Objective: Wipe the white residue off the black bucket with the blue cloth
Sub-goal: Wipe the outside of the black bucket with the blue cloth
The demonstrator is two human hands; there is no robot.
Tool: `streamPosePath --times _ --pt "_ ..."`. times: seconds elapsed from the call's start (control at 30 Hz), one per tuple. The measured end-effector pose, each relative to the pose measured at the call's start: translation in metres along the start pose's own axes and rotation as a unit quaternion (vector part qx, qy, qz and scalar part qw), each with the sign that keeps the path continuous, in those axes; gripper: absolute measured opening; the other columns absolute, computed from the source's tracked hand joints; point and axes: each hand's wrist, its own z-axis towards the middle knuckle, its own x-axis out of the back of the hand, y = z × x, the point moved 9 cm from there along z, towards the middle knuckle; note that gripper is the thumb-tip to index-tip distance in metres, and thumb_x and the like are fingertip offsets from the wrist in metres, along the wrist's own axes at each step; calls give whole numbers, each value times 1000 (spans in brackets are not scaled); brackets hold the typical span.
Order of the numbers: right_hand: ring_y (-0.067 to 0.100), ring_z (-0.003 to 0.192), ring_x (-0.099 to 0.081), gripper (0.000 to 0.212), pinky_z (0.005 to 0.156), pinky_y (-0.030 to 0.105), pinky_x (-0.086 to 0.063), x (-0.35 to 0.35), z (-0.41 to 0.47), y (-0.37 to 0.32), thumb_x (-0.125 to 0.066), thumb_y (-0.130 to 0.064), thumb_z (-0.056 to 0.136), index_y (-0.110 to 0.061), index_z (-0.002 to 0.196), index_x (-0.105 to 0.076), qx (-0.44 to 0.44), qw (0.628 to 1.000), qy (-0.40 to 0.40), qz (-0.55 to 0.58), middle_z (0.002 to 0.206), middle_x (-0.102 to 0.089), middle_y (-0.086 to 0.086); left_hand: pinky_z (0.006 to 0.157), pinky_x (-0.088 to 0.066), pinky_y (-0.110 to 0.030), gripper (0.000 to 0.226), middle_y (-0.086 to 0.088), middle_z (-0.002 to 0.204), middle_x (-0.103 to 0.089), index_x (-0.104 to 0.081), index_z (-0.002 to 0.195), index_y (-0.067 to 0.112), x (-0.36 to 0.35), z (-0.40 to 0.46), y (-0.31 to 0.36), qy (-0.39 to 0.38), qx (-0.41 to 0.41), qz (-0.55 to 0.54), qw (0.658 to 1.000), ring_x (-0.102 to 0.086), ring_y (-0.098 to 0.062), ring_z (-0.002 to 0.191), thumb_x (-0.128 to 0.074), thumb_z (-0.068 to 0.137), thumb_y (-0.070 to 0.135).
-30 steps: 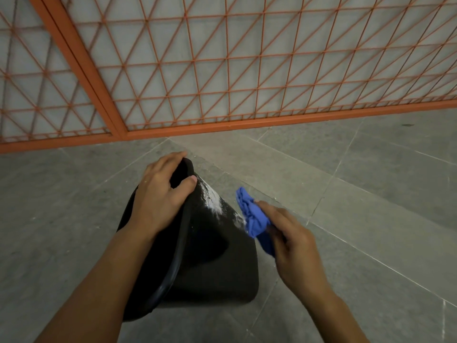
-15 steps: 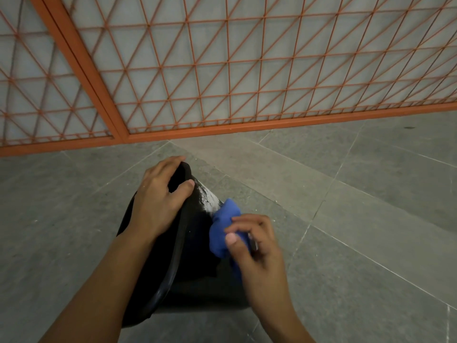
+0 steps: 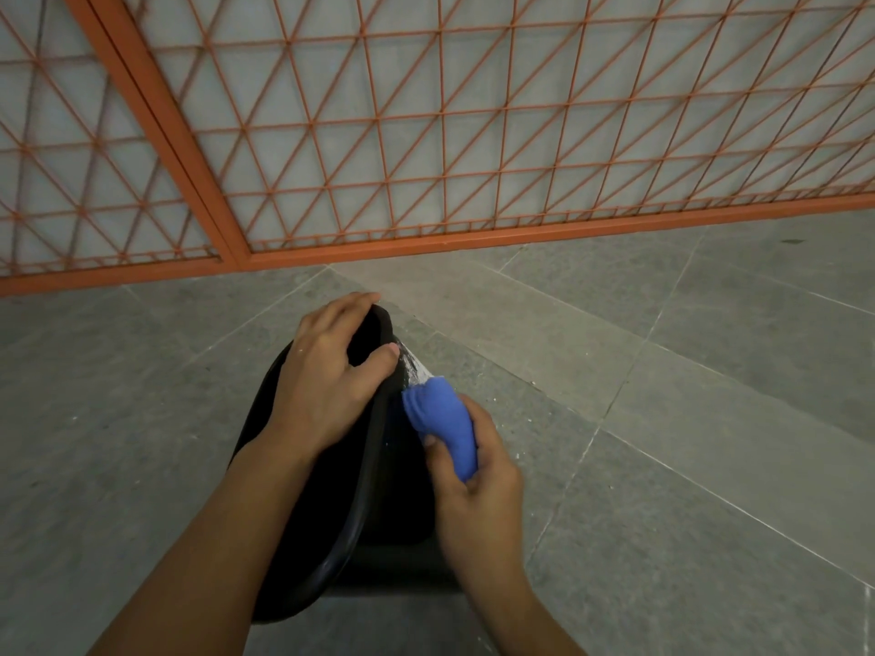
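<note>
Bucket (image 3: 379, 490) residue (image 3: 413, 369) has shrunk — right hand (image 3: 473, 471), clutching the blue cloth (image 3: 442, 419), has wiped up to it; left hand (image 3: 326, 376) grips the bucket's rim — nearly clean.

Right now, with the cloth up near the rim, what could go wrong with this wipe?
1. White residue sits just above the blue cloth, close to the left hand thumb; a short stroke may leave that streak.
2. The black bucket is tilted on the floor, steadied only by the left hand's grip on its rim; pressure from the right hand might make it slide or roll.
3. The bunched cloth may smear rather than lift.
</note>
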Motion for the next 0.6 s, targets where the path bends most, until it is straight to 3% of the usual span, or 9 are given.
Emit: streamPosePath --times 0.13,0.23,0.3,0.43,0.53,0.6 --pt "-2 113 -54 54 95 9 -39 7 -11 11 -60 -4 81 -46 115 -52 8 999 14 -28 117 -60 -25 105 -26 -28 77 -1 137 -51 -51 132 18 3 0 -8 9 15 -10 1000 -40 -24 129 -37 67 55" --pt "-6 124 -43 48 102 11 -32 -16 -32 -11 -53 -44 82 -36 129 -47 48 997 -49 -21 131 -51 -24 109 -29 -36 74 -2 136 -52 -52 132 18 4 1 -12 5 13 -24 1000 -42 -25 128 -39 68 53" --pt "-9 125 -39 45 103 10 -30 -24 -30 -16 -41 -55 85 -42 128 -43 58 995 -75 -37 133 -46 -28 110 -30 -37 74 -1 137 -51 -52 132 17 6 -1 -15 4 20 -34 999 -42 -24 129 -40 68 52" --pt "-8 115 -48 34 100 17 -39 -8 -4 -2 -42 -45 85 -44 119 -50 40 997 -22 -58 122 -56 -24 108 -29 -34 75 -1 137 -51 -52 132 17 6 -3 -11 11 18 -31 999 -41 -23 129 -39 68 53" --pt "-9 114 -49 33 96 9 -37 -10 -18 -11 -47 -42 82 -47 115 -53 47 998 -17 -33 120 -57 -26 107 -32 -37 75 1 135 -51 -52 132 19 5 -3 -11 12 24 -26 999 -42 -23 128 -38 67 54" --pt "-7 115 -51 36 96 9 -37 -14 -27 -23 -48 -39 83 -40 118 -56 79 996 -23 -25 122 -58 -25 106 -32 -37 74 2 134 -52 -52 132 20 5 -3 -12 12 25 -27 999 -42 -23 127 -38 67 55"
